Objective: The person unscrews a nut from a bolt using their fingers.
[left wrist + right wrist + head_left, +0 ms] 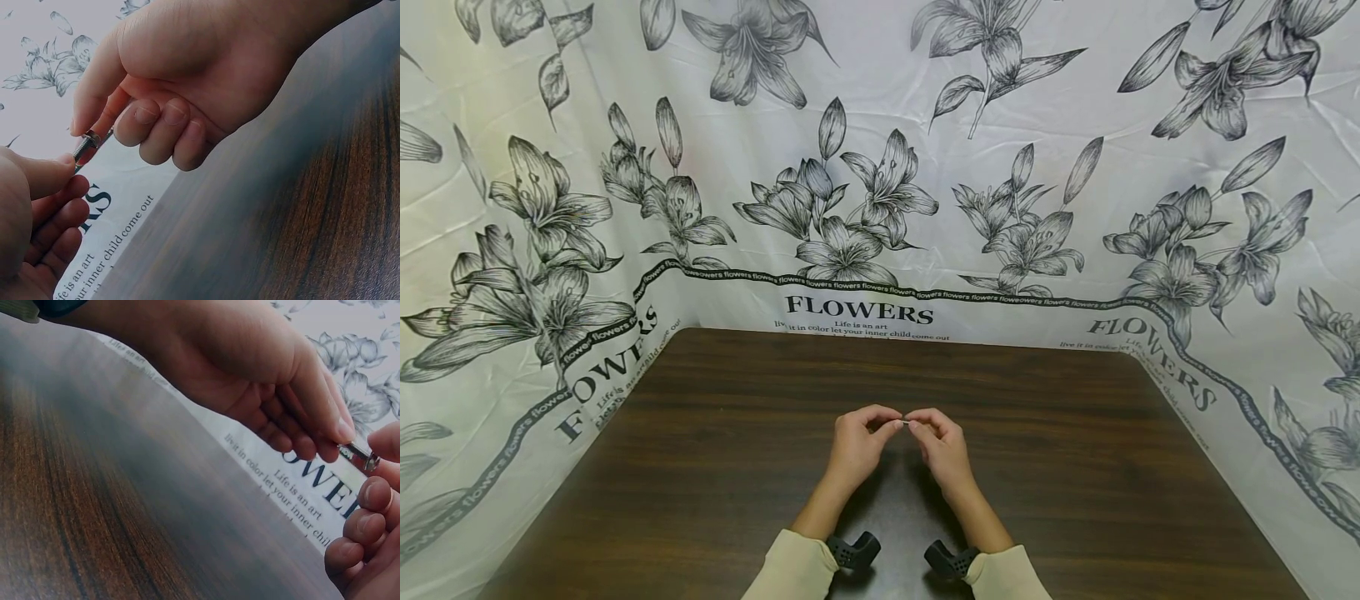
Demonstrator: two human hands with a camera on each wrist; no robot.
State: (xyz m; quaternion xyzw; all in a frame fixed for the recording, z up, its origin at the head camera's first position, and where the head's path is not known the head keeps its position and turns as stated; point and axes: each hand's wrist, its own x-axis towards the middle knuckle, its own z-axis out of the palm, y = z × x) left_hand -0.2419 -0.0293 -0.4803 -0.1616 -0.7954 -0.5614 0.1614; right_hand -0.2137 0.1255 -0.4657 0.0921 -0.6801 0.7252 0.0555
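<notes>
A small metal bolt [84, 146] with a threaded shank and a wider head spans the gap between the two hands, raised over the table. My left hand [856, 446] has its thumb and index finger at the head end, the other fingers curled in toward the palm. From the opposite side, my right hand [942, 450] pinches the threaded end between thumb and index finger, its fingertips covering the tip. The right wrist view shows the bolt [359, 454] tilted, its head toward the left hand [369, 540]. In the head view it is mostly hidden by fingertips.
Below the hands lies a dark brown wood-grain table [737, 467]. A white cloth [1022, 108] with black flower prints and lettering stands round its back and sides. Each wrist wears a black device, the left one [855, 551] and the right one [950, 560], near light sleeves.
</notes>
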